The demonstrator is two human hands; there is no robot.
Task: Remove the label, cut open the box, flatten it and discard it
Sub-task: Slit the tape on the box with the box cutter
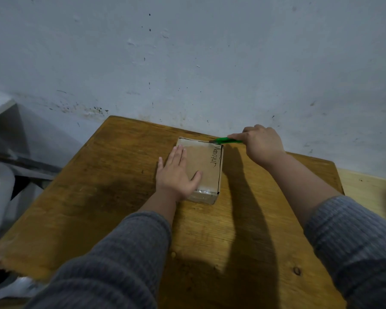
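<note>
My left hand (176,173) lies flat, fingers straight and together, on the top of the cardboard box (204,170), covering its left portion. The box rests on the wooden desk (112,186), toward the far edge, near the wall (187,63). Handwritten lettering (216,156) runs along the right side of the box top; clear tape glints at the near end. My right hand (262,143) is curled around a green utility knife (226,140), index finger laid along its back, the blade end touching the far right corner of the box. My right forearm casts a long shadow (245,208) across the desk just beside the box. Both arms wear grey ribbed sleeves (125,253). A white plastic chair (2,181) stands to the left of the desk, partly cut off by the frame.
</note>
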